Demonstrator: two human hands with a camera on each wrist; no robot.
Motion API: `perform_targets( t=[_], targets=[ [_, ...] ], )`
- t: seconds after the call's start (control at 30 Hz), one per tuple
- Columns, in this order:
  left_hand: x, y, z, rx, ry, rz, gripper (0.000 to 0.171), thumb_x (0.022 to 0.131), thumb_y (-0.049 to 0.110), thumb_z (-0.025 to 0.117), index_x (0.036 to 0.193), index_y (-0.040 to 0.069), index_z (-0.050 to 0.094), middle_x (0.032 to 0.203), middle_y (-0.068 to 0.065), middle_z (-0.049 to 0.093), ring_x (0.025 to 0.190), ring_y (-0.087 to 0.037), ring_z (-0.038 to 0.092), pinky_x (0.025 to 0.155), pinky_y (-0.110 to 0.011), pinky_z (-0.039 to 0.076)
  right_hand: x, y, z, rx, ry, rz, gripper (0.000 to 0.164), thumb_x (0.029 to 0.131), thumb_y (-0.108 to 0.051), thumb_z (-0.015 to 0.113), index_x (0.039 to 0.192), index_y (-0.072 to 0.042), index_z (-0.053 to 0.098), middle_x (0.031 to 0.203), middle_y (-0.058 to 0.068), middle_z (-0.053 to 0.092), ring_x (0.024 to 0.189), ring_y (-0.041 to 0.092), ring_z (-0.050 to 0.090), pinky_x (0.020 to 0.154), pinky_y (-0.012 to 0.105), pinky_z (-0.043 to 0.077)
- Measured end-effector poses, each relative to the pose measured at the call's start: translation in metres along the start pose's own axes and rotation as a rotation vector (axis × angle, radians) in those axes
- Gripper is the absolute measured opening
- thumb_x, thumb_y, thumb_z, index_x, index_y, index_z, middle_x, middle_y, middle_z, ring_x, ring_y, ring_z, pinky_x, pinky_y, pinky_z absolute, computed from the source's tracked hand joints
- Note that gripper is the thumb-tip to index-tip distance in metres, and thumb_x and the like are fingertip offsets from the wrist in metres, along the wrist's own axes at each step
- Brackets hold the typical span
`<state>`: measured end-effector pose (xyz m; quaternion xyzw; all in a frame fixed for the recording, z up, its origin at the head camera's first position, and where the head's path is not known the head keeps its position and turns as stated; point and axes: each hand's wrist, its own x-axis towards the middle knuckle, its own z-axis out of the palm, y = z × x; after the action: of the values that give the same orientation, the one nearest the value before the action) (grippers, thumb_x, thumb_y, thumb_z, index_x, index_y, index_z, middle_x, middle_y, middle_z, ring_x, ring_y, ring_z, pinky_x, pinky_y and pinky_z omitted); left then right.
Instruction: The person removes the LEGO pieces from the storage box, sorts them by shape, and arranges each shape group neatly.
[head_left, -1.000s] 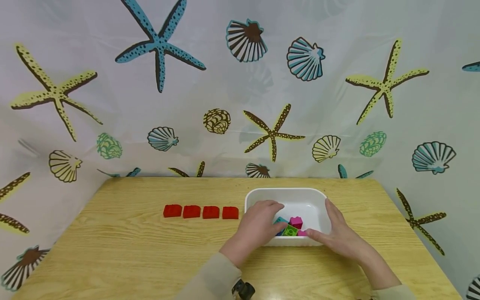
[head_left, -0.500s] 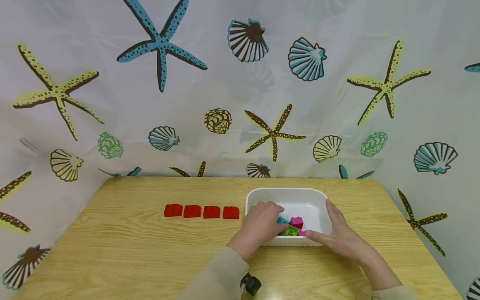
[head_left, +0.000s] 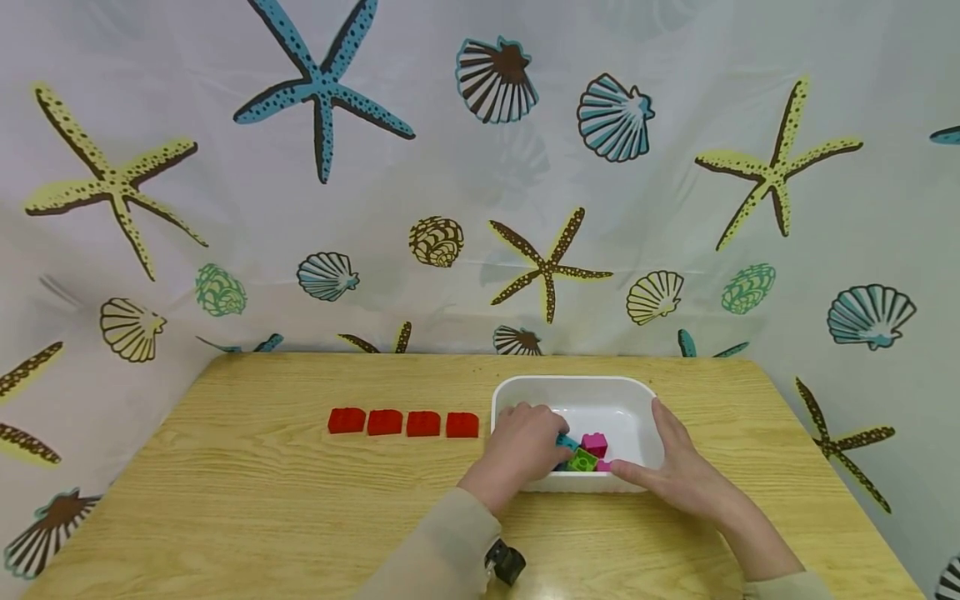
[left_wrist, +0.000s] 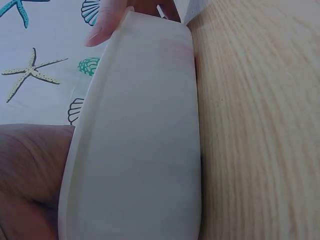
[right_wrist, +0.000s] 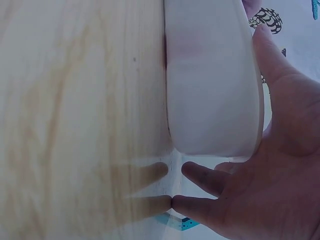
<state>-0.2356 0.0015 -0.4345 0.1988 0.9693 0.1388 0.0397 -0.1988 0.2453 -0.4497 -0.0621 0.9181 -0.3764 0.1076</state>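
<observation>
A white plastic bin [head_left: 573, 483] stands on the table, with several toy building bricks in its front left part. My left hand [head_left: 519, 446] reaches over the bin's left side, fingers bent down among the bricks. Its thumb and index finger are at a teal brick [head_left: 567, 442]; the hand hides the other fingertips, so I cannot tell whether they pinch it. Beside them lie a green brick [head_left: 582, 461] and a magenta brick [head_left: 594, 444]. My right hand [head_left: 686, 471] rests on the bin's right front corner, thumb at the front rim, fingers spread and straight along the right side.
Left of the bin, several red bricks [head_left: 385, 422] are set in a spaced row. The wooden table [head_left: 285, 517] ends at the back against a curtain [head_left: 450, 175] printed with shells and starfish. A small black device [head_left: 507, 562] sits at my left wrist.
My left hand's fingers have bent farther down into the bin, and its thumb and index finger have come to the teal brick. The right hand and the red bricks stay put.
</observation>
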Motion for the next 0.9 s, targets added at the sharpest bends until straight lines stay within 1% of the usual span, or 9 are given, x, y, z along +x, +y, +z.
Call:
perform_targets(
  t=[0.13,0.3,0.47,0.63,0.73,0.9],
  targets=[
    [0.001,0.001,-0.001,-0.003,-0.012,-0.007,0.033,0.102,0.033,0.083,0.132,0.019,0.082,0.123,0.002,0.079,0.110,-0.025,0.064,0.113,-0.051,0.045,0.000,0.000,0.000,-0.003,0.002,0.004,0.136,0.095,-0.062,0.081,0.173,0.001,-0.011,0.178,0.034,-0.002,0.160,0.061,0.013,0.124,0.078,0.023],
    [0.004,0.001,-0.001,-0.026,-0.002,-0.009,0.037,0.103,0.029,0.081,0.140,0.021,0.078,0.130,0.003,0.079,0.116,-0.026,0.066,0.115,-0.051,0.044,-0.001,0.000,0.001,0.004,0.002,0.010,0.134,0.096,-0.060,0.081,0.174,0.000,-0.010,0.179,0.033,-0.003,0.161,0.061,0.012,0.124,0.078,0.022],
    [0.009,0.000,0.002,-0.061,0.000,-0.009,0.043,0.104,0.026,0.080,0.146,0.021,0.074,0.136,0.001,0.077,0.120,-0.026,0.066,0.119,-0.049,0.041,-0.001,0.000,0.001,0.011,0.000,0.018,0.133,0.096,-0.059,0.082,0.174,-0.002,-0.010,0.179,0.033,-0.004,0.161,0.061,0.011,0.124,0.078,0.021],
    [0.013,-0.001,0.003,-0.045,0.009,-0.010,0.045,0.101,0.032,0.084,0.143,0.018,0.075,0.135,-0.001,0.077,0.121,-0.026,0.066,0.119,-0.048,0.043,-0.001,0.000,0.000,0.000,0.000,0.011,0.134,0.096,-0.060,0.081,0.174,-0.001,-0.011,0.179,0.034,-0.003,0.161,0.062,0.011,0.123,0.078,0.022],
    [0.014,-0.002,0.004,-0.023,0.018,-0.009,0.044,0.099,0.033,0.087,0.139,0.017,0.078,0.131,-0.002,0.078,0.117,-0.027,0.066,0.116,-0.048,0.046,-0.001,0.000,0.000,0.008,0.004,0.002,0.133,0.097,-0.059,0.081,0.174,0.000,-0.010,0.179,0.033,-0.003,0.161,0.061,0.010,0.124,0.078,0.021],
    [0.013,-0.001,0.005,0.001,0.034,-0.005,0.040,0.096,0.030,0.089,0.133,0.017,0.080,0.125,-0.002,0.079,0.111,-0.027,0.065,0.112,-0.048,0.048,-0.001,0.000,0.001,0.011,0.000,0.009,0.133,0.097,-0.059,0.081,0.174,-0.001,-0.011,0.179,0.033,-0.003,0.161,0.061,0.010,0.124,0.078,0.021]
  ],
)
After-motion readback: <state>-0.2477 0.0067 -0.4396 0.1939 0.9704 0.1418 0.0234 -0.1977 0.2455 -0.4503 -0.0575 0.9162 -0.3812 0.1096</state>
